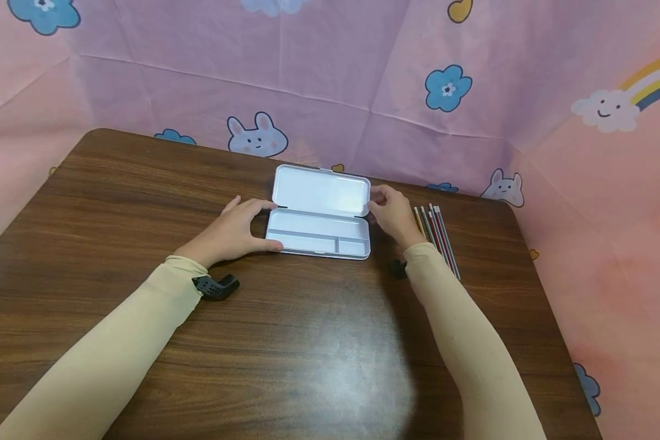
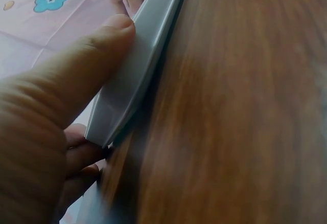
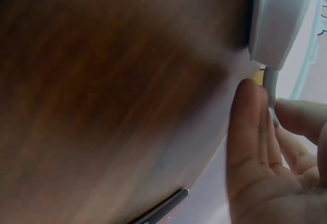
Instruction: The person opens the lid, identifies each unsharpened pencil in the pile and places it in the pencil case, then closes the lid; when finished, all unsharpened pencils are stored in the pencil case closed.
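A white pencil case (image 1: 319,222) lies on the table with its lid (image 1: 321,190) raised at the back. Its tray has several compartments, with nothing seen in them. My left hand (image 1: 225,235) grips the case's left end, thumb at the front edge and fingers toward the hinge. In the left wrist view the thumb presses the case's side wall (image 2: 133,65), and fingers show beyond its corner. At the right end, my right hand (image 1: 394,215) pinches the lid's edge between thumb and fingers. The right wrist view shows that lid edge (image 3: 271,83) beside the fingertips.
Several pencils (image 1: 439,229) lie side by side right of the case, partly hidden by the right forearm. The brown wooden table (image 1: 286,342) ends at a patterned pink cloth (image 1: 330,79) behind. Each wrist wears a black strap-like device (image 1: 217,287).
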`<state>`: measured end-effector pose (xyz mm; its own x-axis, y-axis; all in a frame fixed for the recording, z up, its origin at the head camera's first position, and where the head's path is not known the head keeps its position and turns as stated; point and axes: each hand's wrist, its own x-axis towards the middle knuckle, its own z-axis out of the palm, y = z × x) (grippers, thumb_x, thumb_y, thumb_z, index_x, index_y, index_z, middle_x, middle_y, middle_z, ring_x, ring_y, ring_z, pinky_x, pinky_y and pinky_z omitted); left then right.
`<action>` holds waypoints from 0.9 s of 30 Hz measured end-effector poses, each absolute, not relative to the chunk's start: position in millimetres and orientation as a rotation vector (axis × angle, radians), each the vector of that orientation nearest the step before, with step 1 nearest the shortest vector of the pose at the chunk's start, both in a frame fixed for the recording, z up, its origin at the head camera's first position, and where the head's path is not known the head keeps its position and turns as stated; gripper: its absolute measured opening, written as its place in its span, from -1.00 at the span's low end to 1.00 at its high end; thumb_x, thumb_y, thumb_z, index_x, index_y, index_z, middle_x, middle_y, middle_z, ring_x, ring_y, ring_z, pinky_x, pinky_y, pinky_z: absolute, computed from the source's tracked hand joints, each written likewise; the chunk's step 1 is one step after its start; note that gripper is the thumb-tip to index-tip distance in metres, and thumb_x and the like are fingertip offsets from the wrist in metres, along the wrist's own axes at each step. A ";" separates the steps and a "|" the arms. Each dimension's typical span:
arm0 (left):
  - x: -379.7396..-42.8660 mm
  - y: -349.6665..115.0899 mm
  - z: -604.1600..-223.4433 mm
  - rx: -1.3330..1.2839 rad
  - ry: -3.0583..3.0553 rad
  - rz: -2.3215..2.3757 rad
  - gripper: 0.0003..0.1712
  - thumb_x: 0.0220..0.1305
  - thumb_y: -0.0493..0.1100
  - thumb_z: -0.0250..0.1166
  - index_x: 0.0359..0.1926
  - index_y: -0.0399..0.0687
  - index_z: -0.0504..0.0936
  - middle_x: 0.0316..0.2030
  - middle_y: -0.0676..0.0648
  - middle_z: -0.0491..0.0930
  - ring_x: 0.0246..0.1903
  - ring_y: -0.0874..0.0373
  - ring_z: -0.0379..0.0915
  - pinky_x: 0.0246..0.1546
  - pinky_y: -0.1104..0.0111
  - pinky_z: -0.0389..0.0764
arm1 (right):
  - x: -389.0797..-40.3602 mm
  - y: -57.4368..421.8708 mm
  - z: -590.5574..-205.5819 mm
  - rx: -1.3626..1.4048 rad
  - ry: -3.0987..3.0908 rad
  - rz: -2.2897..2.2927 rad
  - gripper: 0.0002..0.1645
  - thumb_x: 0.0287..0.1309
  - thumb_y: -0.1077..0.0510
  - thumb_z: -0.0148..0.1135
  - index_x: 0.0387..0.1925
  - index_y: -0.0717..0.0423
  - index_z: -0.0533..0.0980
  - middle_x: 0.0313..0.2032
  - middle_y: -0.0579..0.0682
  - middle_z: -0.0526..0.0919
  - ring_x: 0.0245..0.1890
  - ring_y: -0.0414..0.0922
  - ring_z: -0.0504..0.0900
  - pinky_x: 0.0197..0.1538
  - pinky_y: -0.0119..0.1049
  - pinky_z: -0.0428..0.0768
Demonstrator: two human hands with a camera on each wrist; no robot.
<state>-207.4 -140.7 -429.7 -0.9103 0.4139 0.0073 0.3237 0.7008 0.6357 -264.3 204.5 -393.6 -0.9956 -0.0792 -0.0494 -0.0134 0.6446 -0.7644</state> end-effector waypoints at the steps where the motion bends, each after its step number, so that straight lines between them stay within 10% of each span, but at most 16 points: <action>1: -207.4 -140.7 -429.8 0.602 2.769 0.998 0.14 0.05 0.43 0.51 0.49 -0.07 0.35 0.46 -0.19 0.35 0.50 -0.13 0.18 0.61 -0.01 -0.35 | -264.0 204.2 -393.0 -0.073 2.791 -1.241 -0.54 0.45 0.27 0.16 0.32 0.25 0.49 -0.02 0.23 0.69 -0.25 0.07 0.72 -0.22 -0.20 0.77; 27: -205.7 -139.5 -426.8 0.637 2.779 0.988 0.12 0.10 0.39 0.50 0.49 -0.12 0.34 0.46 -0.20 0.34 0.49 -0.13 0.19 0.60 -0.06 -0.33 | -224.6 256.8 -352.1 -0.275 3.043 -0.719 -0.48 0.42 0.14 0.25 0.34 0.16 0.48 -0.01 0.15 0.70 -0.02 0.09 0.67 0.05 0.05 0.64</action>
